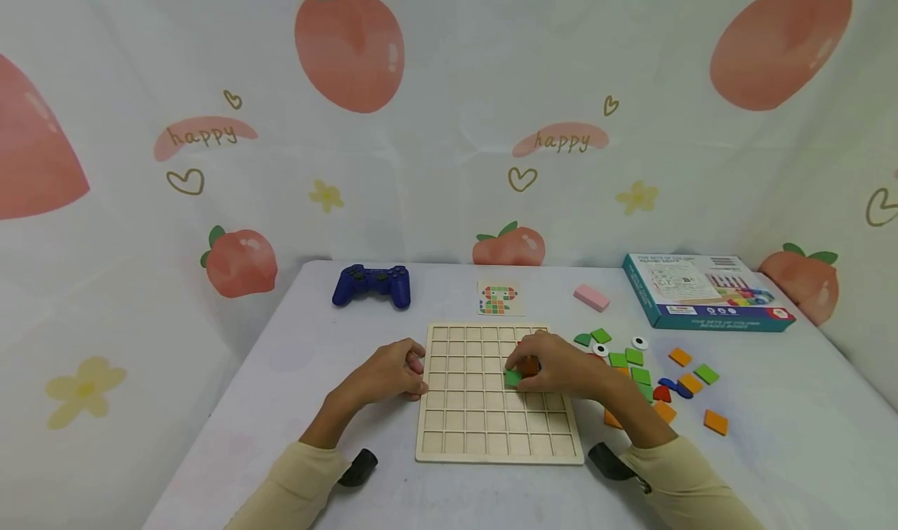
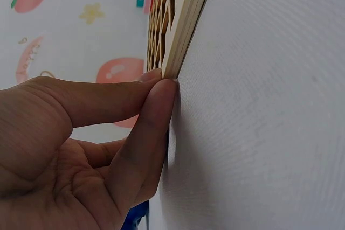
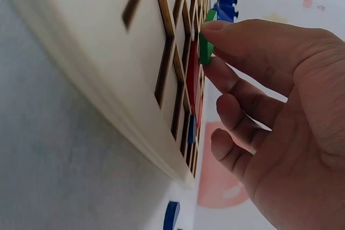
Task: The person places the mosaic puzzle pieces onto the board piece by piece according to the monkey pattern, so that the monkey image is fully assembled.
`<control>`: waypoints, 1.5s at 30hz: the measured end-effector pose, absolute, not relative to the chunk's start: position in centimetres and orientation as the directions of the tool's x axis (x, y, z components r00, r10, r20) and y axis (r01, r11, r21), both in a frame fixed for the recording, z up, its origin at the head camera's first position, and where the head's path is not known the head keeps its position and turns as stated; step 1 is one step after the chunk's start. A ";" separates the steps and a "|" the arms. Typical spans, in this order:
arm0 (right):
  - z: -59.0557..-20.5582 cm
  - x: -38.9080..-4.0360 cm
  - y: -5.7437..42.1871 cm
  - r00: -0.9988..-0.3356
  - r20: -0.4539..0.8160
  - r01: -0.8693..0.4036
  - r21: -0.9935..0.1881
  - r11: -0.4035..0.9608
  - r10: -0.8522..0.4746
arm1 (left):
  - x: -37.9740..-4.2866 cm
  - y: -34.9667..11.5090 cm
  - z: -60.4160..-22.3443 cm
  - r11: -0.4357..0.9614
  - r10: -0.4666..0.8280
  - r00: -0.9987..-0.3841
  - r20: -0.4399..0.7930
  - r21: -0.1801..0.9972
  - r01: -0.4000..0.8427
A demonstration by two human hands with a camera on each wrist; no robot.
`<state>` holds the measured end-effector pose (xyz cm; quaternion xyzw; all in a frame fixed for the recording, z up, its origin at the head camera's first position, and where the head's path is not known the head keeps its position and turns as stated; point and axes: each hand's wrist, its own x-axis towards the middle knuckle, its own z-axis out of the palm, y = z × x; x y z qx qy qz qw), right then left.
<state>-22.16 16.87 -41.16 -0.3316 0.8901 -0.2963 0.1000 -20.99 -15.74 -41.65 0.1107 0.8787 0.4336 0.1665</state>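
Note:
A wooden grid board (image 1: 454, 421) lies flat on the white table. My left hand (image 1: 384, 374) pinches its left edge between thumb and index finger, as the left wrist view shows at the board's side (image 2: 186, 20). Over the right half of the grid, my right hand (image 1: 564, 366) holds a green square tile (image 3: 207, 41) between thumb and index finger, close over the cells. A red piece (image 3: 192, 74) and a blue piece (image 3: 191, 129) sit in the grid below that hand, which partly hides them in the head view.
Loose green, orange, red and blue pieces, such as an orange tile (image 1: 715, 422), lie right of the board. Behind stand a pattern card (image 1: 501, 299), a pink block (image 1: 592, 297), a blue game controller (image 1: 372, 284) and a teal box (image 1: 708, 292). A peach-print cloth (image 1: 435, 187) hangs at the back.

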 end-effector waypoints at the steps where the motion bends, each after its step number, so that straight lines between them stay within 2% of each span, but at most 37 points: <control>1: -41.2 -22.2 16.8 -0.760 0.016 -0.530 -0.593 0.606 -0.649 | -21.0 -15.7 -41.7 0.599 0.338 -0.920 -0.199 0.799 0.047; 20: -41.1 -22.0 16.2 -0.770 0.007 -0.528 -0.570 0.630 -0.639 | -21.0 -15.7 -41.7 0.583 0.343 -0.917 -0.201 0.811 0.040; 29: -41.0 -21.8 16.1 -0.788 -0.027 -0.487 -0.584 0.649 -0.615 | -21.0 -15.7 -41.8 0.586 0.335 -0.920 -0.203 0.810 0.034; 37: -41.2 -21.8 16.6 -0.791 -0.003 -0.484 -0.608 0.629 -0.612 | -21.0 -15.7 -41.8 0.581 0.332 -0.920 -0.207 0.813 0.027; 45: -41.0 -22.3 18.1 -0.845 -0.016 -0.411 -0.621 0.668 -0.535 | -20.9 -15.6 -41.7 0.570 0.339 -0.919 -0.202 0.821 0.029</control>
